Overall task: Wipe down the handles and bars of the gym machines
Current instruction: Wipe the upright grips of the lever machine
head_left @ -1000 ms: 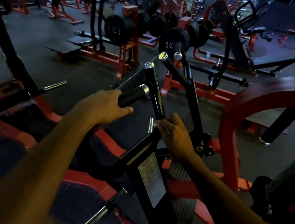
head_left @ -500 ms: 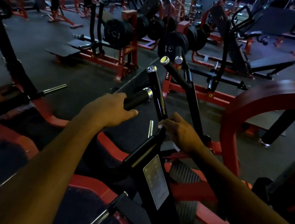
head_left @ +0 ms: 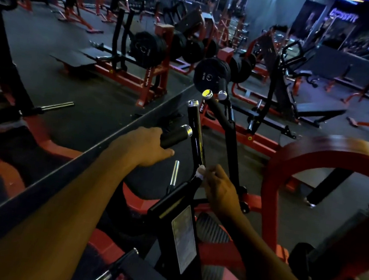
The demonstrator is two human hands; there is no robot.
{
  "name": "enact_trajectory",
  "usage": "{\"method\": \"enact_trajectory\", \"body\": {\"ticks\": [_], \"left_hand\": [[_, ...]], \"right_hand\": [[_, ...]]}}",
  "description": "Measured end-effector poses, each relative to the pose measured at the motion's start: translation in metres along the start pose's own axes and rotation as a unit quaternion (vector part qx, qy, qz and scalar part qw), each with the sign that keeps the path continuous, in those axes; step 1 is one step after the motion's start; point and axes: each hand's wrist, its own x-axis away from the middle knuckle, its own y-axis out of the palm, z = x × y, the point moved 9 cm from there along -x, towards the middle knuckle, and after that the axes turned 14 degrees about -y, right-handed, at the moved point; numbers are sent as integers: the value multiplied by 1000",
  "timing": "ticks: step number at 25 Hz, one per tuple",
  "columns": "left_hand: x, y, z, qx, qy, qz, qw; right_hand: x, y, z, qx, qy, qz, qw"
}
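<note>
— Dim gym floor [head_left: 102, 109], red frames and black weight plates [head_left: 211, 76] all round. Standing over a black lever machine.

— Hands?

— Left hand [head_left: 146, 148] wrapped over the black foam handle [head_left: 175, 136], holding it steady. Right hand [head_left: 219, 187] pinching a small white wipe [head_left: 200, 173] against the upright black bar [head_left: 197, 134], low down near the joint.

— Risks?

— Probably a patchy clean. Wipe looks tiny against a long bar, so likely to dry out or miss the far side. Also the stretch of handle under the left palm: easy to skip unless that grip gets moved.

— Anything else?

— Lever could pivot if pressed hard, catching fingers at the joint. Poor light, too; hard to judge which parts are done.
</note>
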Motion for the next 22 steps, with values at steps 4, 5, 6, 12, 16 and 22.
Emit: {"method": "enact_trajectory", "body": {"ticks": [4,5,6,12,16,22], "left_hand": [[1,-1,1,-7,-4,4,1000],[1,0,0,-7,-5,4,1000],[-1,0,-1,-5,-6,3,1000],[-7,3,-1,10,-15,-17,1000],[-11,5,-4,6,-23,-16,1000],[-12,3,-6,12,-25,-5,1000]], "right_hand": [[2,9,-17,-22,-36,-38,998],[-1,11,-21,-12,-70,-58,996],[-6,12,-19,17,-102,-80,991],[-64,-6,0,126,-210,-106,964],[-130,-19,18,135,-162,-88,974],[-129,0,18,60,-159,-117,978]]}}
